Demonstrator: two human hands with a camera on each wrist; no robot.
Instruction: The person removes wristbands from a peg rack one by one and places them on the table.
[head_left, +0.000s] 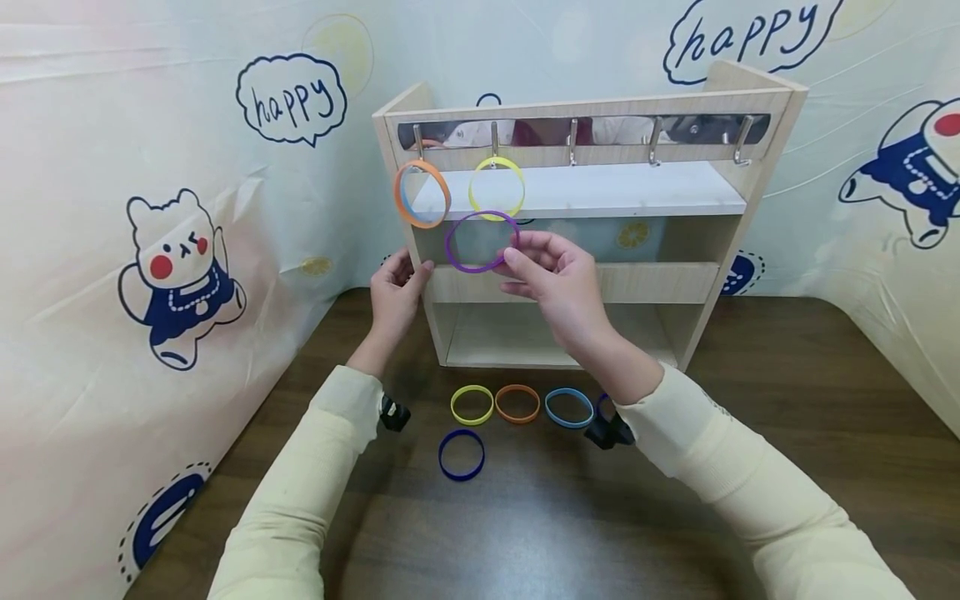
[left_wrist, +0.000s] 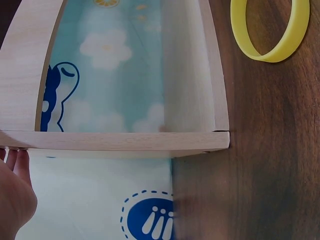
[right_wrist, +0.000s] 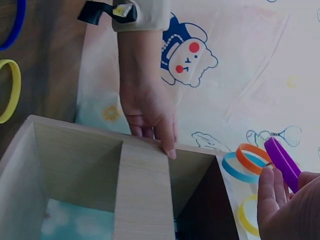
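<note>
My right hand (head_left: 558, 287) pinches a purple silicone wristband (head_left: 447, 243) between thumb and fingers, in front of the wooden hook rack (head_left: 573, 283). The band is just below a yellow wristband (head_left: 522, 185) hanging from the second hook from the left. From the leftmost hook hang an orange wristband (head_left: 447, 198) and a light blue wristband (right_wrist: 234, 172). At the rack's left side panel, my left hand (head_left: 395, 293) grips the edge, thumb at the front and fingers around the outer side, as the right wrist view shows.
On the brown table (head_left: 525, 517) before the rack lie a yellow band (head_left: 472, 422), an orange band (head_left: 517, 420), a light blue band (head_left: 568, 426) and a dark blue band (head_left: 462, 477). Another dark band is partly hidden by the right sleeve (head_left: 705, 433). Three hooks to the right hold nothing.
</note>
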